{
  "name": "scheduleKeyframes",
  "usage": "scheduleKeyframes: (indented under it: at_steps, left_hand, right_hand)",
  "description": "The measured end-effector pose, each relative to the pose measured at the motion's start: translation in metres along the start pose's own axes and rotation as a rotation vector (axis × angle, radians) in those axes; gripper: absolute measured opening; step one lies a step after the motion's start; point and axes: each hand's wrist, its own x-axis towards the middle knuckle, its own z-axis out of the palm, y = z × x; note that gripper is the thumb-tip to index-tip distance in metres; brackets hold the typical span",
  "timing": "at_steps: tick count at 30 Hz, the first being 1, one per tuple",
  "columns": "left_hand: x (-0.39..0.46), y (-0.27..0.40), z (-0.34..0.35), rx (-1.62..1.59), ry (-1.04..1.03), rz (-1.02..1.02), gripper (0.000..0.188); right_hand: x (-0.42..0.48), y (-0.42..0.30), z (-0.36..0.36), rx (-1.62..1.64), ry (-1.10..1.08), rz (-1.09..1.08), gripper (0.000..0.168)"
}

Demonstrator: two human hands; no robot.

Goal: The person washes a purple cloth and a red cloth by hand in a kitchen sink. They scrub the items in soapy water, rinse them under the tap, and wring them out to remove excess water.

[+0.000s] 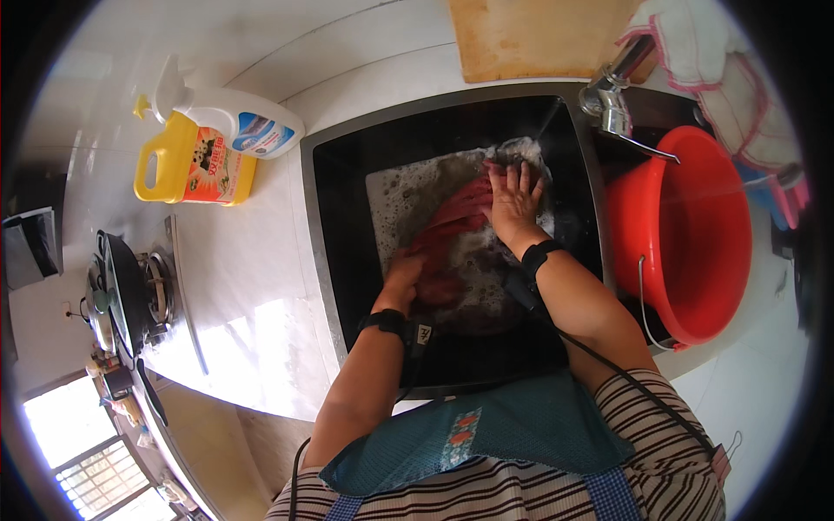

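A wet red cloth (456,211) lies in soapy, foamy water (397,189) inside a black sink (345,215). My left hand (404,272) is at the cloth's lower left edge, its fingers curled on the fabric and partly hidden. My right hand (515,198) lies flat with fingers spread on the cloth's upper right end, beside a patch of white foam. Both wrists wear black straps, with a cable running from the right one.
A red bucket (707,241) stands tilted right of the sink under a metal faucet (609,111). Left are a yellow jug (244,179) and a white spray bottle (260,124). A wooden board (534,39) is behind, white-and-pink cloth (749,111) upper right, a black pan (124,286) far left.
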Motion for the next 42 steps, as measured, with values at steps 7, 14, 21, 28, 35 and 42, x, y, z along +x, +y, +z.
scheduleKeyframes:
  at_steps: [7, 14, 21, 28, 35, 42]
  left_hand:
    - [-0.010, 0.027, 0.019, 0.046, 0.042, 0.059, 0.075]
    - [-0.012, 0.051, 0.018, -0.512, -0.284, -0.110, 0.073]
    - [-0.018, 0.043, 0.050, -0.170, 0.007, 0.421, 0.037]
    - [-0.013, 0.039, 0.048, -0.298, 0.113, 0.312, 0.035]
    - [-0.037, 0.055, 0.044, -0.217, 0.021, 0.413, 0.040]
    - [0.013, 0.017, 0.023, -0.077, -0.105, 0.952, 0.042]
  right_hand:
    - [-0.003, -0.025, -0.012, 0.549, -0.121, -0.087, 0.044]
    - [-0.069, -0.077, -0.013, 0.775, 0.029, -0.474, 0.040]
    - [-0.048, -0.082, -0.017, 0.902, 0.033, -0.124, 0.028]
    - [-0.052, -0.069, -0.021, 0.787, 0.025, -0.300, 0.013]
    - [-0.041, -0.083, -0.039, 0.731, 0.018, -0.166, 0.018]
    - [-0.055, -0.083, -0.039, 0.845, 0.122, -0.387, 0.011]
